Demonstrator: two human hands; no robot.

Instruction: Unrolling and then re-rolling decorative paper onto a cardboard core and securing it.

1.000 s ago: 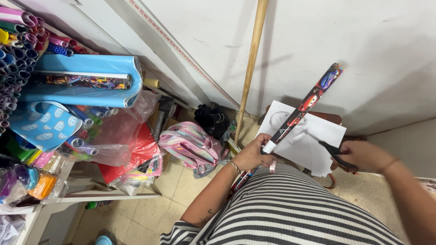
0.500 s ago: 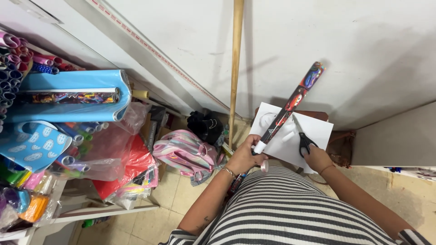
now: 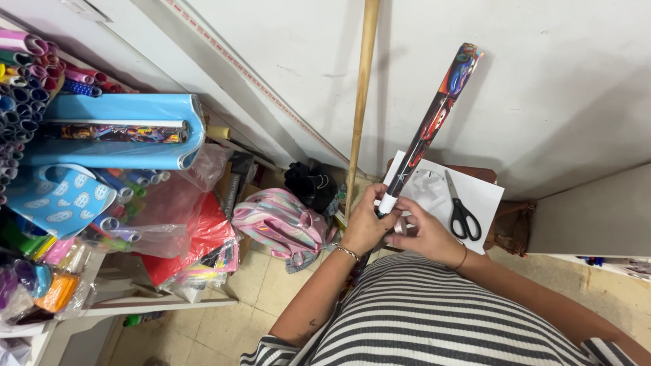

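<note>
Both hands met at the lower end of the printed paper roll (image 3: 428, 129): left hand (image 3: 366, 224) wrapped around it, right hand (image 3: 424, 234) pinching the white core. Scissors (image 3: 460, 207) lay just beyond the grip on a white sheet (image 3: 485, 196). Roll end apparently being handled; any further move needed a steady hold.

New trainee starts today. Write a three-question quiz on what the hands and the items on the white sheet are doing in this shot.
1. True or false: the scissors are held in the right hand.
2. Which thing do both hands grip? A) the wooden pole B) the rolled printed paper C) the pink striped backpack
3. Fill in: the scissors lie on a ____ sheet.

Key
1. False: they lie free on the sheet, beside the roll.
2. B: the left hand and the right hand meet at the roll's lower, white end.
3. White.
</note>
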